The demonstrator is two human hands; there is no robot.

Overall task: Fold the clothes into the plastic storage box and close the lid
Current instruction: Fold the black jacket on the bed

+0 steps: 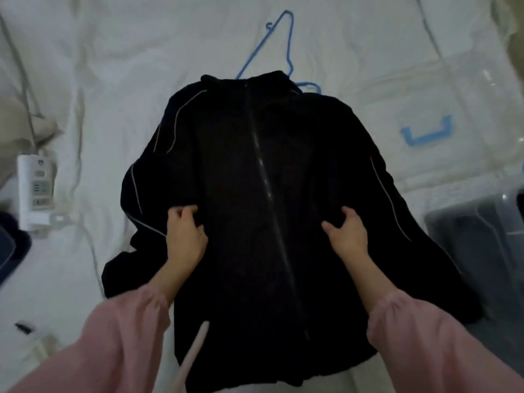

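A black zip-up jacket (255, 154) with thin grey piping lies front up on the white bed, collar away from me, sleeves bunched at both sides. My left hand (185, 234) pinches the fabric left of the zip at mid-chest. My right hand (347, 231) grips the fabric right of the zip at the same height. The clear plastic storage box (479, 231) stands at the right edge with dark clothing inside. Its clear lid (442, 109) with a blue latch lies flat on the bed beyond the box.
A blue wire hanger (287, 43) lies on the bed sheet (119, 80) behind the jacket collar. A white power strip (35, 188) with its cable lies at the left. A dark garment (11, 245) shows at the left edge.
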